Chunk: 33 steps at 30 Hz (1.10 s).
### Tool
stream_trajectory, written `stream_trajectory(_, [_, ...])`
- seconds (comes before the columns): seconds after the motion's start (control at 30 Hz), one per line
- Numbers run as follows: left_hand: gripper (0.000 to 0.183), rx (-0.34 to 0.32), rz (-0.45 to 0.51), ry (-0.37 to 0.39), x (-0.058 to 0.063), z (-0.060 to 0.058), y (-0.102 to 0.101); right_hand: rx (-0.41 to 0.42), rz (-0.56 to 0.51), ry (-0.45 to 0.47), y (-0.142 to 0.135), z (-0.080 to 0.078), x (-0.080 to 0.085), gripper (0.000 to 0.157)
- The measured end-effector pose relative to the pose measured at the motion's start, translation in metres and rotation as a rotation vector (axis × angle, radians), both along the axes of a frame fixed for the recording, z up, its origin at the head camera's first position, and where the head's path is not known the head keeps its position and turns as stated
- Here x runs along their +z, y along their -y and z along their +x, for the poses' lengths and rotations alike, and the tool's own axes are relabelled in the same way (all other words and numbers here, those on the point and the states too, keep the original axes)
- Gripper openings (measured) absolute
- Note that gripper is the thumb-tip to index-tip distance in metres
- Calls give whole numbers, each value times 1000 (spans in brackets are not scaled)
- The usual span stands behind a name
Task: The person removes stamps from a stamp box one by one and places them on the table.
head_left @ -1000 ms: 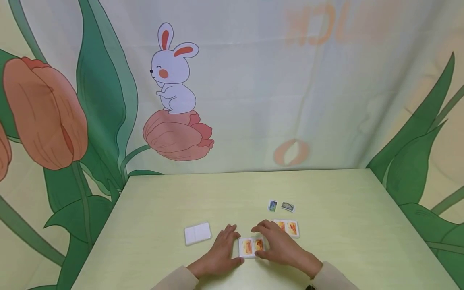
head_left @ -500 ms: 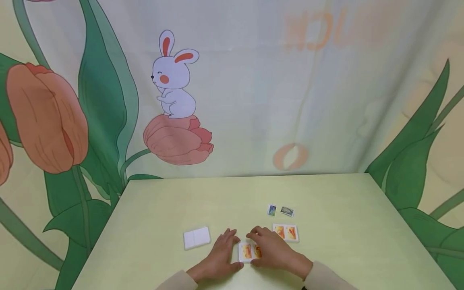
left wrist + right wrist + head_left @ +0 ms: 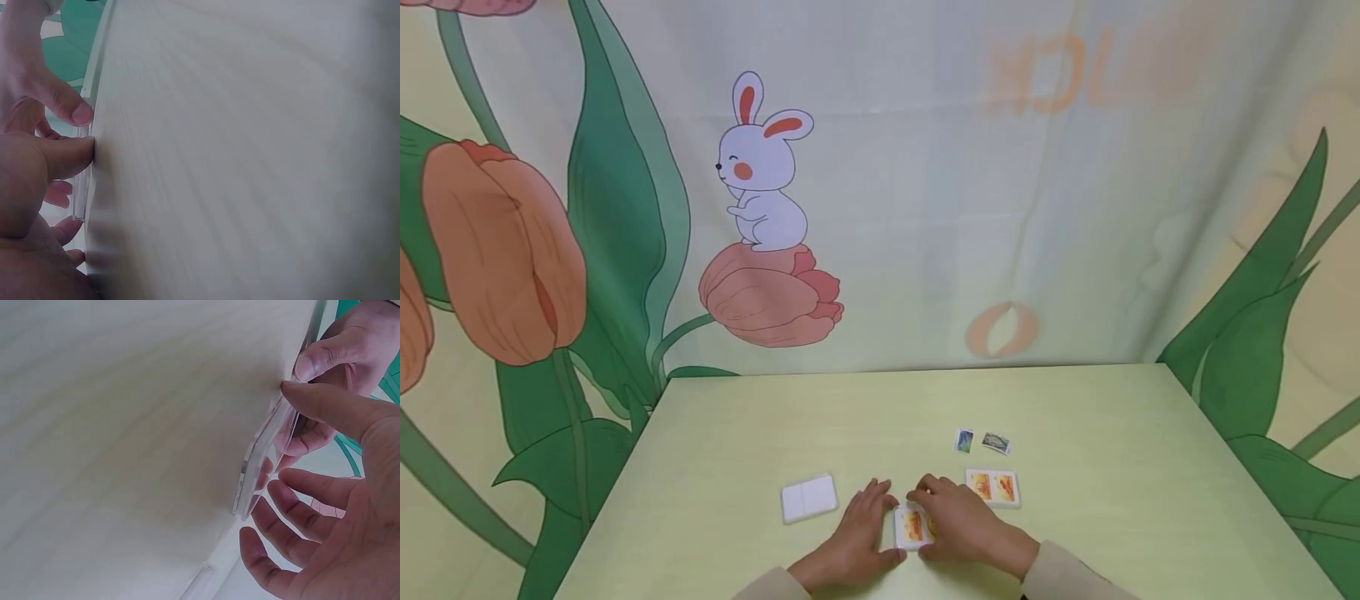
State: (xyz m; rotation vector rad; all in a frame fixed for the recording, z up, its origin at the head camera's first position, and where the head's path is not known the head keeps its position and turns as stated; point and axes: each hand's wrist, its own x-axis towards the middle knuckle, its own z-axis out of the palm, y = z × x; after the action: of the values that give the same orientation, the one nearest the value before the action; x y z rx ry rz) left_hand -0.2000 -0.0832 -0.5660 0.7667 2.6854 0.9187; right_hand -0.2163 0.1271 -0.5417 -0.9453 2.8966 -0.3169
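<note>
A flat white case [image 3: 912,527] with clear edges and orange pictures on top lies at the table's front. My left hand [image 3: 859,533] holds its left end, thumb at the near corner and index finger at the far one. From the right, my right hand [image 3: 964,527] grips the same case across its width and covers most of the right picture. The right wrist view shows the clear case [image 3: 265,456] edge-on, with both thumbs at its near side. Right of that hand lies a similar case [image 3: 994,488] with two orange pictures.
A plain white case [image 3: 808,498] lies left of my left hand. Two small picture cards [image 3: 964,441] sit behind the right-hand case. The pale table [image 3: 737,425] ends at a printed curtain [image 3: 910,208] with tulips and a rabbit.
My right hand has slid left over the case, covering more of its right picture. My left hand stays at the left end. The head view has tilted up slightly.
</note>
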Motion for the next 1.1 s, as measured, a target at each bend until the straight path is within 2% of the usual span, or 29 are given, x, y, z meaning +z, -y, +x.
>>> stream_trajectory(0.2, [56,-15,10,-14,-1,0,1,12,29,-35,2,-2,-2,64])
stream_trajectory(0.37, [56,-11,-8,-19,-3,-1,1,16,33,-16,4,-4,0,58])
stream_trajectory(0.77, [55,-18,-30,-49,0,1,1,26,-9,28,3,-5,5,60])
stream_trajectory(1.1, [56,-20,-24,-40,2,0,1,33,-28,60,2,-8,5,60])
